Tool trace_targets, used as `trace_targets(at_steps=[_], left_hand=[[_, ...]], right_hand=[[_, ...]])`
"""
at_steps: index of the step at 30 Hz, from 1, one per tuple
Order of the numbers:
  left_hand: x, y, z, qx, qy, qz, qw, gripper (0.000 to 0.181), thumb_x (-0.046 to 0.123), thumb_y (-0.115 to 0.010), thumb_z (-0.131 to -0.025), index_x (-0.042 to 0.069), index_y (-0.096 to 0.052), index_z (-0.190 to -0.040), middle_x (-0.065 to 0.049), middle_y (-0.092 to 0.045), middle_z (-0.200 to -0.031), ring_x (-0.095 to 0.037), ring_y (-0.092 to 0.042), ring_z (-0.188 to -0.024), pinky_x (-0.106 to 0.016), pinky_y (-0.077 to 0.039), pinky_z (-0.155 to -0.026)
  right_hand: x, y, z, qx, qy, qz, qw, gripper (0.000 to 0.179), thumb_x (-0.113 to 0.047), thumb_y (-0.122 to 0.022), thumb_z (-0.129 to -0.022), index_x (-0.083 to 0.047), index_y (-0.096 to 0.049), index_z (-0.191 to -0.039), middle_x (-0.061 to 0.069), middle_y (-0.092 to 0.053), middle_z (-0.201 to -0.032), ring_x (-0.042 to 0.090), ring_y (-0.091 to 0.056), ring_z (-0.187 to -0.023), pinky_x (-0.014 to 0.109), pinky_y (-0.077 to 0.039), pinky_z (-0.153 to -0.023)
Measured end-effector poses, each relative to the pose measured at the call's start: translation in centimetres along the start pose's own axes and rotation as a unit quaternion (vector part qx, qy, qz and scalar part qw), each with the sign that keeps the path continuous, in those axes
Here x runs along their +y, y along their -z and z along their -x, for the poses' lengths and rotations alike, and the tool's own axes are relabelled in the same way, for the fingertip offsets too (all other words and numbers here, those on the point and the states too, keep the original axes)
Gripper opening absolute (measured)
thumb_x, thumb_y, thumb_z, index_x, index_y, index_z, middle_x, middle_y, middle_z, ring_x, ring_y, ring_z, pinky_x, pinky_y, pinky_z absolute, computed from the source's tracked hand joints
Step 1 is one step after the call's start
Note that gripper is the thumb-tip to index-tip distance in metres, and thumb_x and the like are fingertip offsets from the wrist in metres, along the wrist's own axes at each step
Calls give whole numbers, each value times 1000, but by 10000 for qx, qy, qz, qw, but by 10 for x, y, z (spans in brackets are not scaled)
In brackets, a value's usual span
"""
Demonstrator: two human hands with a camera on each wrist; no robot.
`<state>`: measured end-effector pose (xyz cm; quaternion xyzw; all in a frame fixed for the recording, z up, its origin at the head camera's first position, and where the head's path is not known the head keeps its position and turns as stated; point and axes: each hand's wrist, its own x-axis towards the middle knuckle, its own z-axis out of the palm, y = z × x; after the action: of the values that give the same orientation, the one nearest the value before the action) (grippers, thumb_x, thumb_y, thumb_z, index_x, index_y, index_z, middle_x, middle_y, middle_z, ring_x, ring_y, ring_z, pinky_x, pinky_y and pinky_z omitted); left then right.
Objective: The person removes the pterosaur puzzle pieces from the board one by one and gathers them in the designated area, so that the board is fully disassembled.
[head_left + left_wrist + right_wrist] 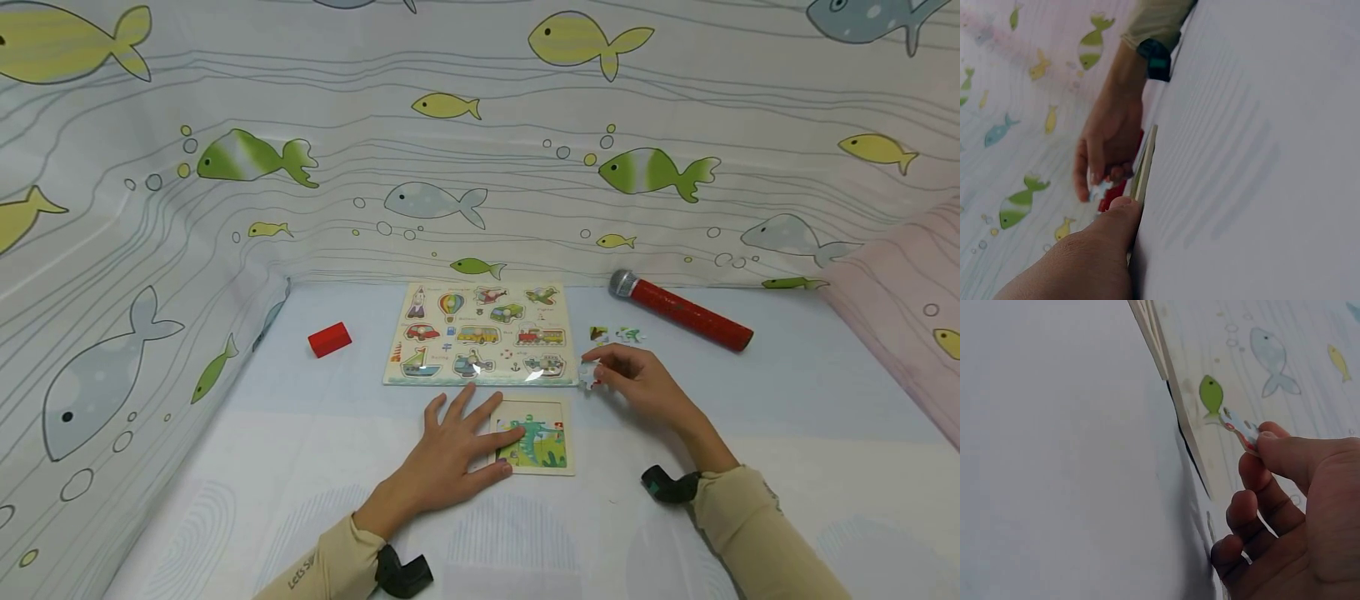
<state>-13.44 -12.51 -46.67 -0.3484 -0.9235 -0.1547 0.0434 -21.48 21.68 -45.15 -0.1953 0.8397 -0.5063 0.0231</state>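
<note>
Sleeves [757, 525] are nearest to my camera. I see the right grip [641, 387] pinching a piece [587, 375], just beside the board [507, 337]; from there, the frame [571, 442] lies leftward and nearer to me, the left grip [453, 454] spread partly over it.

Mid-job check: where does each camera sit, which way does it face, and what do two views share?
Head: on the head, facing forward and down at the small puzzle board; left hand, right hand and both sleeves show.
Left wrist: worn there, looking past the left hand toward the right hand and sleeve.
Right wrist: worn there, looking at the right hand pinching a puzzle piece, fish-print cloth behind.
Head and right wrist share that piece.
</note>
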Motion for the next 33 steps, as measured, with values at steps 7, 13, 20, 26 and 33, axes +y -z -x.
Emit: trace_targets(at_steps=[7,13,20,26,33], left_hand=[[-1,-1,1,32,-11,15,10000,49,60,-49,-100,47,-51,-147,-5,-34,-167,-45,-19,-156,-71,-15,-112],[-2,-1,2,-31,43,24,10000,49,61,-49,-100,48,-49,-147,-4,-32,-168,-44,-17,-157,-71,-13,-113],[-2,-1,3,37,30,48,10000,48,60,-50,-100,48,-50,-147,-5,-33,-167,-45,-18,-156,-70,-13,-113],[-2,-1,4,14,39,134,9999,48,59,-50,-100,47,-51,-147,-5,-33,-167,-45,-18,-156,-71,-13,-112],[-2,-2,1,22,-30,48,10000,48,60,-48,-101,48,-49,-147,-3,-32,-168,-43,-17,-157,-71,-14,-113]], right_hand=[[11,19,4,362,-55,220,9991,23,-14,-63,-102,-10,-70,-123,13,-71,-102,19,-59,-82,19,-48,-72],[19,34,8,721,-95,457,9963,24,-12,-63,-101,-8,-70,-124,14,-65,-92,14,-56,-79,18,-45,-69],[26,46,10,961,-265,532,9936,26,-9,-61,-102,-3,-68,-126,16,-64,-92,19,-58,-80,18,-45,-68],[34,51,11,1058,-345,700,9913,27,-10,-60,-102,0,-66,-127,17,-63,-93,17,-56,-79,18,-44,-67],[38,64,18,1216,-535,1160,9843,27,-18,-59,-104,-9,-68,-128,9,-67,-97,11,-57,-82,17,-45,-71]])
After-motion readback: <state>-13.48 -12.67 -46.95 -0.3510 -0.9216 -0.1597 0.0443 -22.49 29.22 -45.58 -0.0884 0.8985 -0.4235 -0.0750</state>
